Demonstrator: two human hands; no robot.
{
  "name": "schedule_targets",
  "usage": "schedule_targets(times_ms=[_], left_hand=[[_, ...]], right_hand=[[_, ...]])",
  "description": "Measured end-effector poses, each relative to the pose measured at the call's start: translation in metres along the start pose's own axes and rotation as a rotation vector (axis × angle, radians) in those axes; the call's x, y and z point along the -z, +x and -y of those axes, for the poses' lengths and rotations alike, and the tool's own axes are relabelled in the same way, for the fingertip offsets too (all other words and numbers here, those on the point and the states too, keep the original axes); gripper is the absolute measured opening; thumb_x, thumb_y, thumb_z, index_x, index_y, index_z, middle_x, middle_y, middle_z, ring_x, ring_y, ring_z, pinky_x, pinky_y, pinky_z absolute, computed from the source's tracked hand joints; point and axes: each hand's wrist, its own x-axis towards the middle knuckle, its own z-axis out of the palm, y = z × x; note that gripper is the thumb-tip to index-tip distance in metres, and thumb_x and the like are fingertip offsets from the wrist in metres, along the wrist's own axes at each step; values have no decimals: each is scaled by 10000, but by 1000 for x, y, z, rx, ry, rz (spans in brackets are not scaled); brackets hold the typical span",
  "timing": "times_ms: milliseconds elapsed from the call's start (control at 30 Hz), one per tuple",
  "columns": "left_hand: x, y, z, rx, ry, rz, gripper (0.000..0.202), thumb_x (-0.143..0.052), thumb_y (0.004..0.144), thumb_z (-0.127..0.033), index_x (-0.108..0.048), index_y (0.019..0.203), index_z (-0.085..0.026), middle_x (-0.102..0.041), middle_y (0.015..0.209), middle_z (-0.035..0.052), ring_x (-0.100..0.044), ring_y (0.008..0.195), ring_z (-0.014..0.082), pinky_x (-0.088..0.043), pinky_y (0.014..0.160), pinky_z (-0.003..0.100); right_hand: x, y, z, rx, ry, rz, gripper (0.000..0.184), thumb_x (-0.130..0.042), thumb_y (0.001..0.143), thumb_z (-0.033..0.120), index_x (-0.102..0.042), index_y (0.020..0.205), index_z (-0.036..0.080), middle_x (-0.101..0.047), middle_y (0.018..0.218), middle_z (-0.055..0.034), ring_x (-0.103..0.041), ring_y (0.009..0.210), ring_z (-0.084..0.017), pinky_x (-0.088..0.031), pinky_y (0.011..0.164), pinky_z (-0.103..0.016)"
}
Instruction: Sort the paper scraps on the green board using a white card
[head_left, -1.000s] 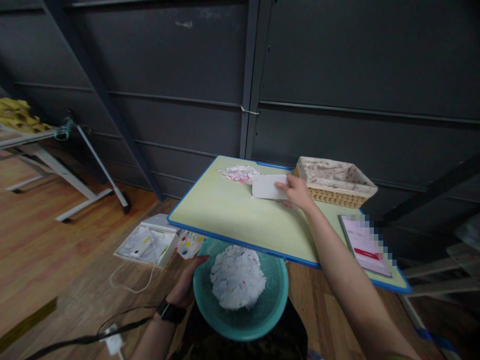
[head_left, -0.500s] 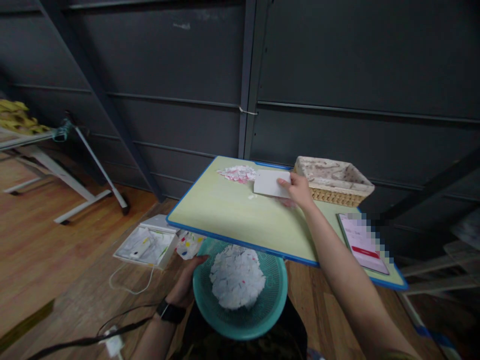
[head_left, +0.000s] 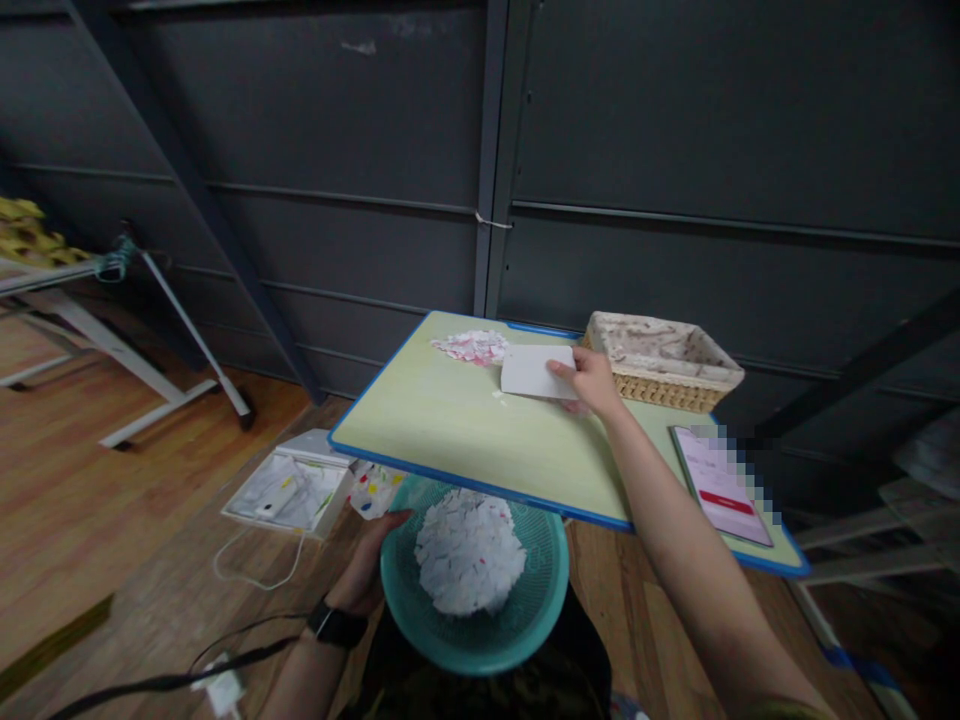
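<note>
A white card [head_left: 529, 372] is pinched in my right hand [head_left: 592, 382], thumb on top, held over the pale green tabletop [head_left: 465, 430]. Left of the card lies a pile of white and pinkish paper scraps [head_left: 472, 346]; a small white scrap sits just in front of it. On my lap, my left hand [head_left: 375, 550] grips the rim of a teal plastic basket [head_left: 551, 600], its thumb over the edge. That basket holds a heap of white paper scraps [head_left: 471, 552]. Part of the basket is beneath the table's blue front edge.
A lined wicker basket [head_left: 664, 393] stands at the table's back right, near a phone [head_left: 724, 490]. On the floor at left are an open white box [head_left: 292, 495], cables and a white plug [head_left: 221, 688]. Dark metal panels [head_left: 360, 120] rise behind the table.
The card has tilted slightly and shifted a little toward me in my right hand. My left hand keeps its hold on the teal basket. The whole view has shifted slightly.
</note>
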Motion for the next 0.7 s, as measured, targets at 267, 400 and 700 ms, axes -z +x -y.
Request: schedule_targets(times_ms=[267, 400, 700], left_hand=[[-1, -1, -1, -35, -4, 28, 339, -634, 738, -223, -602, 1067, -148, -773, 849, 60, -714, 809, 260, -538, 799, 380], [-4, -3, -1, -91, -18, 21, 375, -652, 717, -211, -600, 1086, -164, -771, 892, 51, -713, 824, 257, -541, 798, 373], [3, 3, 2, -67, 7, 55, 321, -625, 756, -262, -609, 1062, -168, -768, 876, 41, -708, 833, 263, -535, 799, 376]], right_hand=[[-8, -3, -4, -97, 158, 65, 403, -603, 677, 497, -628, 844, 132, -560, 589, -4, -408, 394, -99, -262, 324, -214], [-7, -3, -4, -174, 284, 135, 412, -657, 627, 492, -625, 833, 137, -564, 594, -4, -426, 386, -103, -289, 288, -217], [0, -2, -4, -240, 319, 77, 374, -686, 601, 447, -619, 807, 141, -585, 608, -12, -454, 408, -108, -339, 300, -225]])
